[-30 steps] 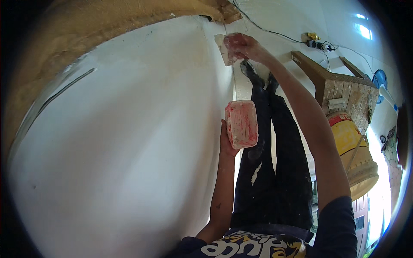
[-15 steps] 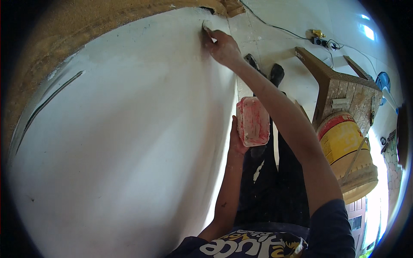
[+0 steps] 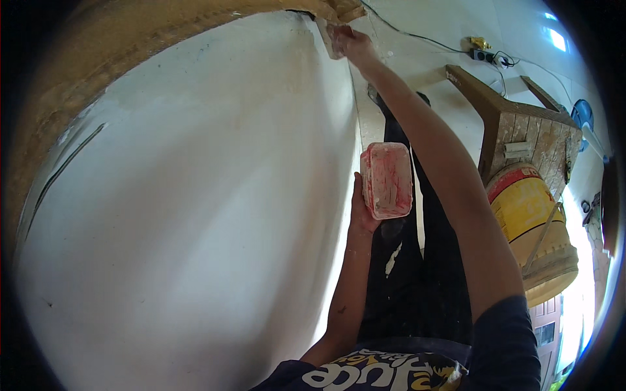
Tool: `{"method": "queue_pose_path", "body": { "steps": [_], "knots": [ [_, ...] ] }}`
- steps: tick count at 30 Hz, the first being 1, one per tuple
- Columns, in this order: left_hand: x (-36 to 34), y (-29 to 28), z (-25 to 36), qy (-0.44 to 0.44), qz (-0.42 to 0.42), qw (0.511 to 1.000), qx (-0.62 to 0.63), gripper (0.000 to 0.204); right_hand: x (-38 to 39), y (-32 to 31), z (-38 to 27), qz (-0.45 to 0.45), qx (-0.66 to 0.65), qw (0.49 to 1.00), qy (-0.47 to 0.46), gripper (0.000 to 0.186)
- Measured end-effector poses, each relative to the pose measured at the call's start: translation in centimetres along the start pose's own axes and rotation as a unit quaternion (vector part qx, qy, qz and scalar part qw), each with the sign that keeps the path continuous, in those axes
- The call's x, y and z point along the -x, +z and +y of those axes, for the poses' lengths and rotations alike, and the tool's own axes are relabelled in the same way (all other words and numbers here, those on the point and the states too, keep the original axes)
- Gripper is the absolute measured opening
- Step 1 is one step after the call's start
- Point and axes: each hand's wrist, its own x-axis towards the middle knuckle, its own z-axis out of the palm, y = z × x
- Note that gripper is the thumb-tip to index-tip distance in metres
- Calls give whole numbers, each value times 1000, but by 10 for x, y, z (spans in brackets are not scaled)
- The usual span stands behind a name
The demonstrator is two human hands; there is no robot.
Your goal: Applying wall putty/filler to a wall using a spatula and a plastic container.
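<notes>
Red tub (image 3: 391,181) rests in the left hand (image 3: 362,214)

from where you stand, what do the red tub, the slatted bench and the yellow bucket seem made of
Red tub: probably plastic, matte under pale smears; its rounded corners and moulded rim suggest it. Slatted bench: wood by the look, worn and splattered; seams show between its boards. Yellow bucket: likely moulded plastic, dull and grimy, judging by its ribbed collar.

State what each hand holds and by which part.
The left hand holds a red, white-smeared tub at its near left corner. The right hand holds a flat, pale spreader by its right side; exact finger placement is blurred.
</notes>
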Motion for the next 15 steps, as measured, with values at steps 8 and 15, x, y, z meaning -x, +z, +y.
{"method": "queue_pose_path", "body": {
  "steps": [8,15],
  "knots": [
    [8,-9,5,7,23,1000,-7,64,-42,6,-2,-60,-8,998,-4,24],
    [6,2,3,-10,-1,1000,-9,66,-37,-4,6,-184,-79,976,-87,26]
  ]
}}
